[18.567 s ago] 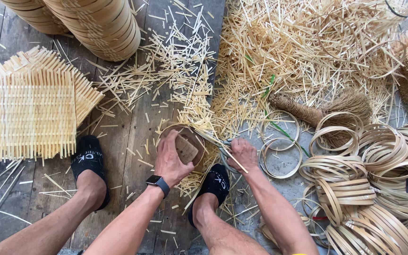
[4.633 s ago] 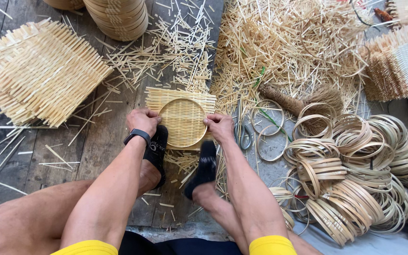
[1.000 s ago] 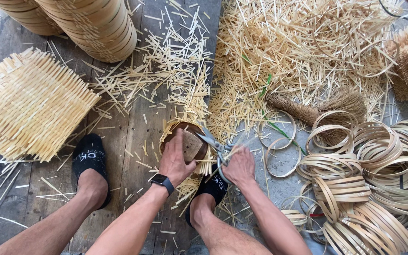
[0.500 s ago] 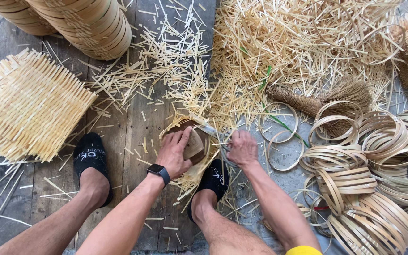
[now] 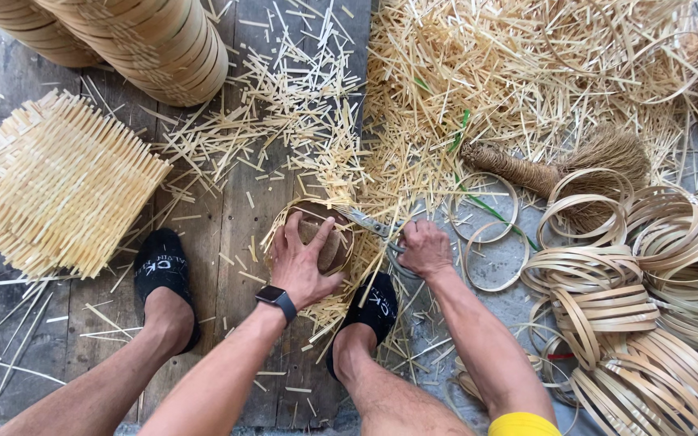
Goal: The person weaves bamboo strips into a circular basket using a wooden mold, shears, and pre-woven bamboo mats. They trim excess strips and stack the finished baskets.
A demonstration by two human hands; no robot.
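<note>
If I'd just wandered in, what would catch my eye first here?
Probably the left hand pressing a round wooden block into a small woven basket at centre, while the right hand works scissors at its rim. Pale bamboo offcuts carpet the floor above, and coiled hoops pile up at right.

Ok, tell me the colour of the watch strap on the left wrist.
Black, clearest in the head view: the square-faced wristwatch sits just behind the left hand.
</note>
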